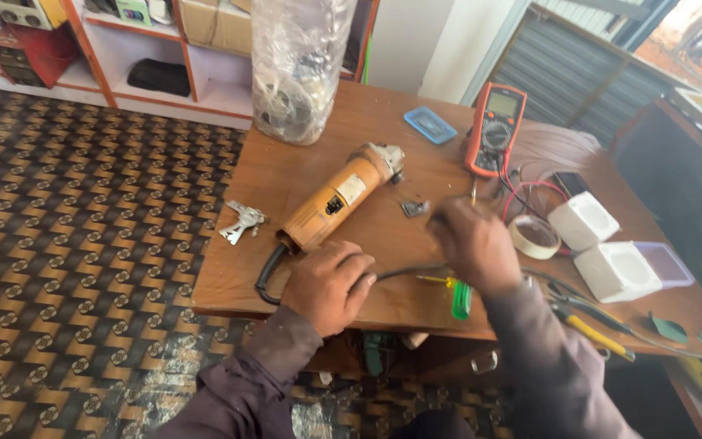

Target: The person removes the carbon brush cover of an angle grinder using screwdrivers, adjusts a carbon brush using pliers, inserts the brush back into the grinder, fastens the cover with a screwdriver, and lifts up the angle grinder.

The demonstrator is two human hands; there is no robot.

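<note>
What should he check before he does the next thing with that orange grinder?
1. Left hand grips the black cord: ok.
2. Right hand steady: cannot tell, it is blurred.
3. Orange grinder lies flat on the table: ok.
4. Cord unplugged: cannot tell, its far end is out of view.
5. Green screwdriver within reach, near the table edge: ok.
6. Keys clear of the grinder: ok, they lie apart.
</note>
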